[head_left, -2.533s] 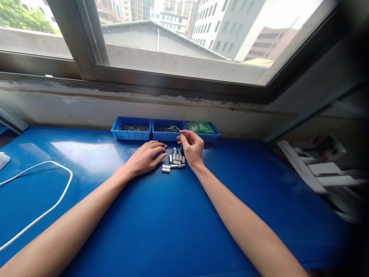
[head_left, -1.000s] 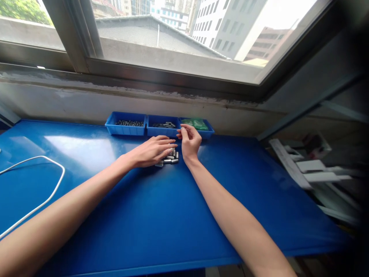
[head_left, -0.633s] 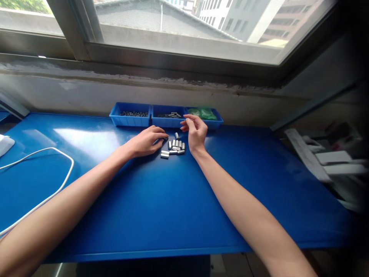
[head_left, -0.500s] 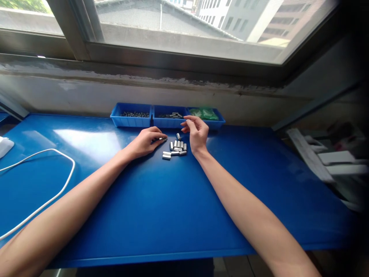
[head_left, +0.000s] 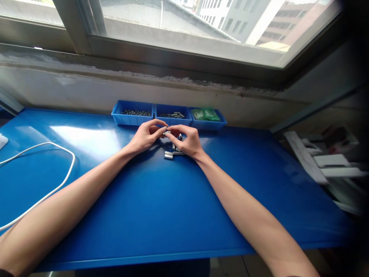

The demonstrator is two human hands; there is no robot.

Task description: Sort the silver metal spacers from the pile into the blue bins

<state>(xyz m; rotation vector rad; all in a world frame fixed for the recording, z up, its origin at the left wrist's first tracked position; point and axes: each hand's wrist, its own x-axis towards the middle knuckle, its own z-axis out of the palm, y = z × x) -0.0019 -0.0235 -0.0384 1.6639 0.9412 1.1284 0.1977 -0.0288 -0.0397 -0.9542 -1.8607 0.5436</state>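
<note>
My left hand [head_left: 147, 135] and my right hand [head_left: 186, 140] meet fingertip to fingertip just above the blue table. Between them is a short silver metal piece [head_left: 167, 132], pinched by the fingers of both hands. Anything smaller at its end is hidden by the fingertips. Below and partly behind my right hand lies a small group of similar short metal pieces [head_left: 168, 155], some side by side. My right hand covers most of that group.
Three joined blue bins stand at the back: the left bin [head_left: 132, 120] holds small dark parts, the middle bin [head_left: 173, 121] metal pieces, the right bin [head_left: 209, 125] green plastic bags. A white cable [head_left: 70, 169] curves across the left of the blue table [head_left: 161, 215].
My right hand has moved left and down from in front of the bins to meet my left hand. My left hand has stayed near its place, still pinching the metal piece.
</note>
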